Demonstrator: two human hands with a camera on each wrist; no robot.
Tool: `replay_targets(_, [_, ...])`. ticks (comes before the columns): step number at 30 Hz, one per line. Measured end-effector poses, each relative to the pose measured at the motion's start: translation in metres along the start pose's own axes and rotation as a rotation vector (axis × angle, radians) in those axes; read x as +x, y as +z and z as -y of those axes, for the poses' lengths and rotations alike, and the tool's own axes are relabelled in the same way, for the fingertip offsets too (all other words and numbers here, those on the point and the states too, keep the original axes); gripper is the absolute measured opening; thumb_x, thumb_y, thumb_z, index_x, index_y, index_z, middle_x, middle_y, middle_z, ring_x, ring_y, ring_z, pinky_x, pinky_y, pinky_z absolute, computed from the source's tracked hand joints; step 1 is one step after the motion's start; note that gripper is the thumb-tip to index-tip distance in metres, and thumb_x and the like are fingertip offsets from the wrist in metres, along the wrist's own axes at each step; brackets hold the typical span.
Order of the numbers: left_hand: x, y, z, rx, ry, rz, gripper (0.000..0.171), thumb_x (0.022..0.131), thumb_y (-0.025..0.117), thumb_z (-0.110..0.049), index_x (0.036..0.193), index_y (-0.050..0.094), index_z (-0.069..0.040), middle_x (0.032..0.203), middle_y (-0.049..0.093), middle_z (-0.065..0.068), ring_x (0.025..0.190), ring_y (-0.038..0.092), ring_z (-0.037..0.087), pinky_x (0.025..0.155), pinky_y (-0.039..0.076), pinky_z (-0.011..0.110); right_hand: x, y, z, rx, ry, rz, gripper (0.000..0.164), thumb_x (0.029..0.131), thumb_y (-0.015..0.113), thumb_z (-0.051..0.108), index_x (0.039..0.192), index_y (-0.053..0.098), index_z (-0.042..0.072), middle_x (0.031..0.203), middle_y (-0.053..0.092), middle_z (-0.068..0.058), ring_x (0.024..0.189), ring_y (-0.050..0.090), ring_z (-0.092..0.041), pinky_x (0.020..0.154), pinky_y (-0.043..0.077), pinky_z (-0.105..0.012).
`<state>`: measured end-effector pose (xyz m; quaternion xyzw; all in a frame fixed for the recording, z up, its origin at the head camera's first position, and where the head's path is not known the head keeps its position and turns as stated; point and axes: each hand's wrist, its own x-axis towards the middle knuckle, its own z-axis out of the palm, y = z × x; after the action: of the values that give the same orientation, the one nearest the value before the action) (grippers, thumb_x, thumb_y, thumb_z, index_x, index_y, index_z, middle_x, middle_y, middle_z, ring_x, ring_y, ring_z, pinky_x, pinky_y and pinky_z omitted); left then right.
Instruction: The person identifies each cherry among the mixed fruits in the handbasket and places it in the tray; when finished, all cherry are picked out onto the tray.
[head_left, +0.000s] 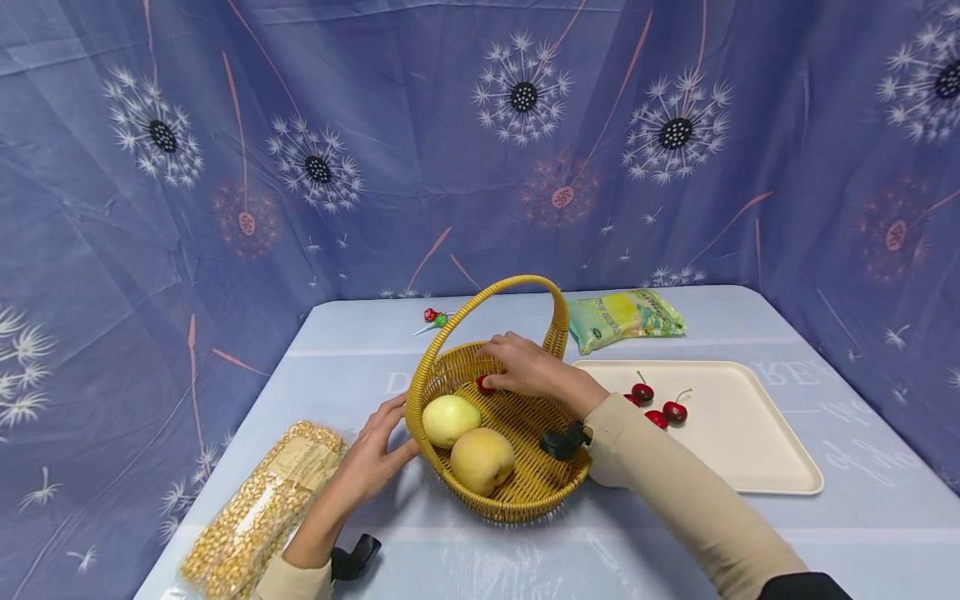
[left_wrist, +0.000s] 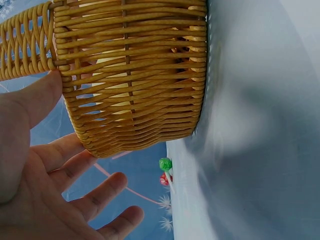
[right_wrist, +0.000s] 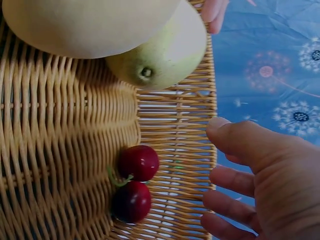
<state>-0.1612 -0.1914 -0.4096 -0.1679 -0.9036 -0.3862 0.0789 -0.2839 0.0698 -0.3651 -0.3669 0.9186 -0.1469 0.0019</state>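
Observation:
A yellow wicker basket (head_left: 543,502) with a tall hoop handle stands mid-table. Inside its near left part lie a yellow-green round fruit (head_left: 451,421) and a larger yellow fruit (head_left: 482,462). Two dark red cherries (right_wrist: 139,163) rest in the basket by its far wall; my right hand partly covers them in the head view. Reaching into the basket, my right hand (head_left: 523,365) has loosely bent fingers and an empty palm. My left hand (left_wrist: 45,175) touches the basket's left side near the handle base, thumb and fingers spread rather than curled round it.
Right of the basket, a cream tray (head_left: 738,433) bears several cherries (head_left: 675,411). Behind it lies a green and yellow packet (head_left: 626,318). Two lollipops (head_left: 440,319) lie at the back. A bag of corn kernels (head_left: 258,512) is left of my left arm.

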Motion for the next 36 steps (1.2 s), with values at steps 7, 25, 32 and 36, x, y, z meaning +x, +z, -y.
replay_targets(7, [0.0, 0.0, 0.0, -0.002, -0.005, 0.0, 0.054, 0.086, 0.067, -0.034, 0.135, 0.052, -0.015, 0.149, 0.039, 0.004, 0.139, 0.034, 0.033, 0.108, 0.029, 0.063, 0.007, 0.011, -0.002, -0.012, -0.01, 0.038, 0.041, 0.088, 0.066, 0.028, 0.125, 0.059, 0.012, 0.123, 0.06, -0.007, 0.11, 0.054, -0.026, 0.091, 0.048, -0.041])
replay_targets(25, [0.0, 0.001, 0.0, -0.002, -0.01, 0.004, 0.056, 0.086, 0.067, -0.035, 0.136, 0.05, -0.018, 0.149, 0.039, 0.004, 0.139, 0.033, 0.033, 0.108, 0.03, 0.062, 0.012, 0.027, -0.004, -0.164, -0.051, 0.149, 0.04, 0.085, 0.07, 0.026, 0.121, 0.061, 0.011, 0.114, 0.062, -0.008, 0.102, 0.056, -0.024, 0.093, 0.044, -0.04])
replay_targets(32, [0.001, 0.001, 0.0, 0.005, -0.02, -0.003, 0.055, 0.086, 0.067, -0.036, 0.136, 0.05, -0.018, 0.149, 0.039, 0.005, 0.139, 0.033, 0.033, 0.108, 0.03, 0.062, 0.01, 0.029, -0.008, -0.14, -0.106, 0.162, 0.034, 0.084, 0.07, 0.019, 0.116, 0.064, 0.01, 0.111, 0.065, -0.007, 0.101, 0.059, -0.021, 0.091, 0.047, -0.036])
replay_targets(36, [0.001, 0.001, 0.001, 0.021, -0.012, -0.013, 0.055, 0.086, 0.067, -0.035, 0.135, 0.051, -0.018, 0.148, 0.04, 0.006, 0.138, 0.034, 0.034, 0.107, 0.031, 0.063, 0.009, 0.029, -0.009, -0.111, -0.141, 0.168, 0.025, 0.082, 0.071, 0.013, 0.106, 0.065, 0.01, 0.102, 0.065, -0.007, 0.093, 0.06, -0.019, 0.08, 0.05, -0.034])
